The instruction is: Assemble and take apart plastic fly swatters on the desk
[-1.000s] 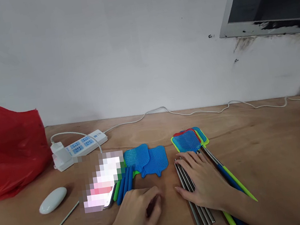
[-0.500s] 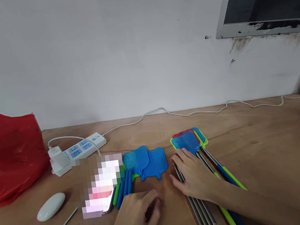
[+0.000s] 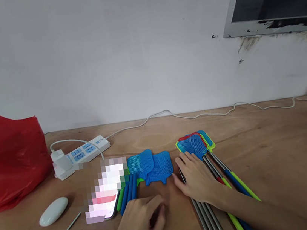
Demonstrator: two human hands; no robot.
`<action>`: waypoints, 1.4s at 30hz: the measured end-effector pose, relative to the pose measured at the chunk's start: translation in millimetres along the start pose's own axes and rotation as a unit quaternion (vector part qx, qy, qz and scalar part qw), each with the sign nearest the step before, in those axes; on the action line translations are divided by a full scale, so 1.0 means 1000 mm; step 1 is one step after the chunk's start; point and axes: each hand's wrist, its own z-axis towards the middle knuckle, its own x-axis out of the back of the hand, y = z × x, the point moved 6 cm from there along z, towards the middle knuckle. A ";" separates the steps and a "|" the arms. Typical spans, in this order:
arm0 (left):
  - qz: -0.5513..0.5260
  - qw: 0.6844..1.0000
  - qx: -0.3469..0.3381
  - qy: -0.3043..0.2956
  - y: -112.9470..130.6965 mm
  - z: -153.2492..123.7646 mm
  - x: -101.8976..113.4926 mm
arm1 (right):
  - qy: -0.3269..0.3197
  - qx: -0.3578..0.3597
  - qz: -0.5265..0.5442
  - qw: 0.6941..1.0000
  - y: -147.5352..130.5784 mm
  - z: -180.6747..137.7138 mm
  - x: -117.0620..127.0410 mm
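Observation:
My right hand [image 3: 195, 177] lies palm down over the upper ends of several thin steel rods [image 3: 206, 218], its fingers stretched out and thumb apart. Just beyond its fingertips are the overlapping mesh heads of several fly swatters [image 3: 193, 145], blue, red and yellow-green. Their metal shafts and coloured handles [image 3: 237, 183] run down past my right wrist and partly under the forearm. My left hand [image 3: 141, 223] rests on the table with curled fingers, thumb close to the index finger; nothing shows in it. Ahead of it lie loose blue swatter heads [image 3: 159, 167] and blue handle grips [image 3: 130, 190].
A phone [image 3: 106, 197], partly blurred out, leans left of the grips. Farther left are a white oval object [image 3: 53, 211], a power strip [image 3: 87, 151] with a plugged-in charger, and a red plastic bag [image 3: 11, 158]. A thin cable [image 3: 199, 115] runs along the wall.
The view has shifted slightly. A bit of red handle now shows beside my right wrist, and the yellow-green handle end sits a little farther right. Both hands look nearly the same.

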 end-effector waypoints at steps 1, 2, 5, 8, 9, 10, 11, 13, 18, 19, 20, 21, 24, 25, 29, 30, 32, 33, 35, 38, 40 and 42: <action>0.001 1.000 0.001 0.001 0.000 0.000 0.000 | 0.000 -0.002 0.000 1.000 0.000 0.000 0.000; 0.002 1.000 0.000 0.001 -0.001 0.000 0.000 | -0.001 -0.001 0.001 1.000 0.000 0.000 -0.001; 0.004 1.000 -0.004 0.002 0.000 0.001 -0.001 | -0.009 0.001 0.004 1.000 -0.001 0.001 -0.001; 0.004 1.000 -0.011 0.005 0.002 0.001 0.000 | -0.016 -0.004 -0.001 1.000 -0.001 0.002 0.001; 0.005 1.000 -0.011 0.006 0.002 0.001 0.001 | -0.017 -0.007 -0.002 1.000 -0.001 0.002 0.001; 0.005 1.000 -0.012 0.006 0.003 0.001 0.001 | -0.019 -0.010 -0.003 1.000 -0.001 0.002 0.002; 0.006 1.000 -0.012 0.006 0.003 0.001 0.001 | -0.021 -0.012 -0.002 1.000 -0.001 0.002 0.002; 0.006 1.000 -0.013 0.006 0.003 0.001 0.001 | -0.024 -0.015 0.003 1.000 -0.001 0.002 0.001; 0.012 1.000 -0.012 0.006 0.004 0.003 0.001 | -0.024 -0.015 0.011 1.000 0.000 0.003 -0.004; 0.014 1.000 -0.013 0.004 0.004 0.003 0.001 | -0.025 -0.015 0.010 1.000 0.000 0.003 -0.004; 0.016 1.000 -0.013 0.003 0.005 0.003 0.001 | -0.026 -0.014 0.008 1.000 0.000 0.004 -0.004; 0.018 1.000 -0.015 0.003 0.005 0.003 0.001 | -0.028 -0.013 0.006 0.999 0.000 0.004 -0.004; 0.024 0.999 -0.023 0.005 0.007 0.003 0.001 | -0.037 -0.009 -0.001 0.999 -0.002 0.005 -0.003; 0.027 0.999 -0.024 0.005 0.007 0.003 0.001 | -0.039 -0.009 -0.004 0.999 -0.003 0.006 -0.002; 0.029 0.999 -0.028 0.009 0.007 0.001 0.000 | -0.047 -0.001 -0.019 0.999 -0.004 0.006 -0.002; 0.028 0.999 -0.027 0.009 0.006 0.001 -0.001 | -0.049 0.001 -0.023 0.999 -0.005 0.006 -0.003; 0.027 0.999 -0.024 0.006 0.005 0.000 -0.001 | -0.050 0.005 -0.030 0.998 -0.005 0.006 -0.003; 0.028 0.999 -0.023 0.006 0.005 0.001 -0.001 | -0.050 0.006 -0.032 0.998 -0.005 0.006 -0.003; 0.030 0.999 -0.024 0.009 0.006 0.001 -0.001 | -0.046 0.004 -0.033 0.998 -0.005 0.005 -0.002; 0.034 0.999 -0.025 0.008 0.006 0.002 0.000 | -0.038 -0.002 -0.024 0.999 -0.005 0.005 -0.001; 0.036 0.999 -0.025 0.007 0.006 0.003 -0.001 | -0.036 -0.001 -0.020 0.999 -0.005 0.005 -0.001; 0.034 0.999 -0.031 0.013 0.006 0.002 -0.001 | -0.039 0.002 -0.017 0.999 -0.006 0.005 -0.002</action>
